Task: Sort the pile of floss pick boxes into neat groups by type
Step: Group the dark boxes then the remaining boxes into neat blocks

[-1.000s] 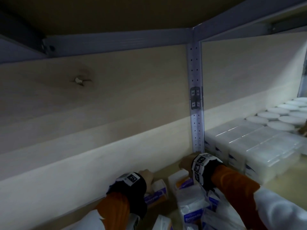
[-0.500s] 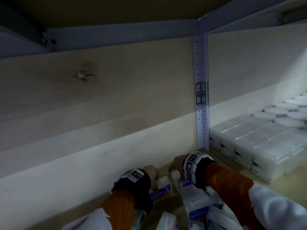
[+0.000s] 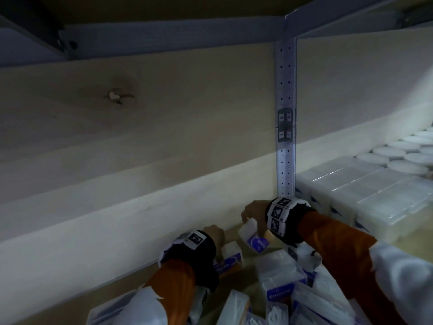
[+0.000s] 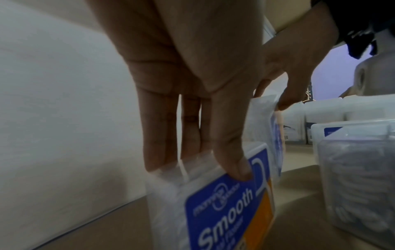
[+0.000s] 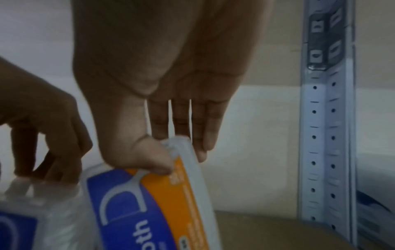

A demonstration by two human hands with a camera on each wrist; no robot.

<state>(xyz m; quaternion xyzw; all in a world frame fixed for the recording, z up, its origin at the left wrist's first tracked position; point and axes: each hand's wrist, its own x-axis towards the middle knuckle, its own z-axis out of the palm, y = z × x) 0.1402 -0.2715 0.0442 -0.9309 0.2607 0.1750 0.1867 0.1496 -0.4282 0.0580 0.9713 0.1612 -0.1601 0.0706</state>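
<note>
I am reaching into a shelf bay. My left hand (image 3: 214,234) (image 4: 205,162) pinches the top of a clear floss pick box (image 3: 230,260) (image 4: 213,208) with a blue and orange "Smooth" label, which stands on the shelf near the back panel. My right hand (image 3: 254,211) (image 5: 169,152) pinches the top edge of a second box of the same kind (image 3: 254,238) (image 5: 153,208), tilted, just right of the first. A loose pile of floss pick boxes (image 3: 278,285) lies in front of both hands.
A perforated metal upright (image 3: 285,127) (image 5: 327,135) divides the bays. Right of it stand tidy rows of clear rectangular boxes (image 3: 365,195) and round white containers (image 3: 403,158). The pale back panel (image 3: 140,160) is close behind the hands. A clear box (image 4: 359,177) sits near my left hand.
My right hand has drawn left and lifted its box, tilting it toward the left one. My left hand has kept its hold on its box. The head view has shifted slightly.
</note>
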